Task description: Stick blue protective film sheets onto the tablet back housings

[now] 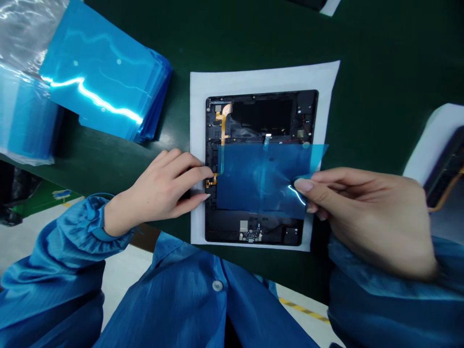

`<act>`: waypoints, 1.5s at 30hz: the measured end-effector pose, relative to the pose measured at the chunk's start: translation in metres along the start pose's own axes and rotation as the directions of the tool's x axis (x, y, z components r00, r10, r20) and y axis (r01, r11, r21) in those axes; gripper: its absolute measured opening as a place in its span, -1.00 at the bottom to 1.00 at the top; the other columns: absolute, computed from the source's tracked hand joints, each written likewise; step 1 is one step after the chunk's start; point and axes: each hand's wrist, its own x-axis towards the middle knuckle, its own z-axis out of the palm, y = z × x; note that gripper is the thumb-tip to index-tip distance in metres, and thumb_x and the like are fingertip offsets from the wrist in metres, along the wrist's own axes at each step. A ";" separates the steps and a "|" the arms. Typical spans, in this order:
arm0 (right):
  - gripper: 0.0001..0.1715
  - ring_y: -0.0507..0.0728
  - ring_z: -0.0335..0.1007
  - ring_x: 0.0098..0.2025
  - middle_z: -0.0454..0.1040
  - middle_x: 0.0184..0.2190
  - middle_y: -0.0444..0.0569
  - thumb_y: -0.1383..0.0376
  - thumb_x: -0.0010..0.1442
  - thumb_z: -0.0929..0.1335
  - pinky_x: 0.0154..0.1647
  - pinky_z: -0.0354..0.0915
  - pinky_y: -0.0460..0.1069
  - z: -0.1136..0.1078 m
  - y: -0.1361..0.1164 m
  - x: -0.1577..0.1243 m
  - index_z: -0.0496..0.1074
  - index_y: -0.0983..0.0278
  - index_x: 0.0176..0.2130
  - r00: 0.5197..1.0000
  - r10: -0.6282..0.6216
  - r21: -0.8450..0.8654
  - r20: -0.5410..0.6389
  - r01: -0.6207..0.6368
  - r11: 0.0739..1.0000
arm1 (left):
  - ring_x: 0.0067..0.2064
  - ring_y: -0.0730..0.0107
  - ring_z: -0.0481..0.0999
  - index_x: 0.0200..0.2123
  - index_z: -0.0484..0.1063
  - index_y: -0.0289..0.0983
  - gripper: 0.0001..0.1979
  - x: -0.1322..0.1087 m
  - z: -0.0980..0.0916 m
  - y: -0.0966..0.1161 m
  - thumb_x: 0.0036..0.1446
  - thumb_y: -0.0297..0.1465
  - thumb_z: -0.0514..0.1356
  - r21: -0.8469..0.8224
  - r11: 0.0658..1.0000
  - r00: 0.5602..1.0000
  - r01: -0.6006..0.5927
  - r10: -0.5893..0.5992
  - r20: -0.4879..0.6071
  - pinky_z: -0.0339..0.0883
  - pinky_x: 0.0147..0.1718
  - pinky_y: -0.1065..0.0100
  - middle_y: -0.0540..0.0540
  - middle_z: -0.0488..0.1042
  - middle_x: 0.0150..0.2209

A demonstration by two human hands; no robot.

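An opened tablet housing (268, 227) with its inner parts showing lies on a white sheet (197, 145). Over its middle and lower part stretches a translucent blue plastic film (253, 179), its right edge reaching past the housing. My right hand (362, 208) pinches that film at the right between thumb and fingers. My left hand (163, 191) rests at the housing's left edge, fingers apart, fingertips by an orange flex cable (224, 130). A small circuit board (251, 235) shows near the bottom edge. The film partly veils what lies beneath it.
A stack of blue films (105, 72) lies at upper left, beside clear plastic wrapping (29, 29). Another dark device (445, 164) on white material stands at the right edge. All rest on a dark green table (373, 58).
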 end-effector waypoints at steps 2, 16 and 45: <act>-0.56 -0.01 0.35 -0.62 0.52 -0.61 -0.08 -0.03 -0.09 0.69 -0.65 0.30 -0.15 0.000 0.000 0.000 0.70 0.24 -0.38 1.000 -0.003 -0.005 -0.003 0.003 1.000 | -0.15 0.14 0.47 0.10 0.45 -0.27 -0.71 0.000 0.000 0.000 0.47 -0.21 0.21 0.003 1.000 1.000 -0.005 0.005 0.000 0.31 -0.23 0.16 -0.19 0.57 -0.09; -0.60 -0.01 0.36 -0.62 0.51 -0.62 -0.08 -0.01 -0.07 0.68 -0.65 0.29 -0.16 -0.001 0.001 0.001 0.71 0.23 -0.38 1.000 -0.003 0.001 0.014 0.003 1.000 | -0.14 0.13 0.49 0.12 0.44 -0.24 -0.71 0.000 0.000 0.000 0.44 -0.23 0.23 -0.012 1.000 1.000 0.004 -0.004 -0.005 0.32 -0.22 0.15 -0.18 0.57 -0.08; -0.53 0.02 0.35 -0.64 0.53 -0.64 -0.04 0.02 -0.35 0.72 -0.67 0.29 -0.13 0.002 -0.008 0.005 0.72 0.22 -0.45 0.991 0.125 0.058 0.038 -0.127 0.990 | -0.18 0.17 0.46 0.09 0.45 -0.29 -0.74 0.000 -0.002 0.002 0.46 -0.27 0.21 -0.007 1.000 1.000 0.006 -0.005 0.006 0.36 -0.22 0.17 -0.21 0.58 -0.09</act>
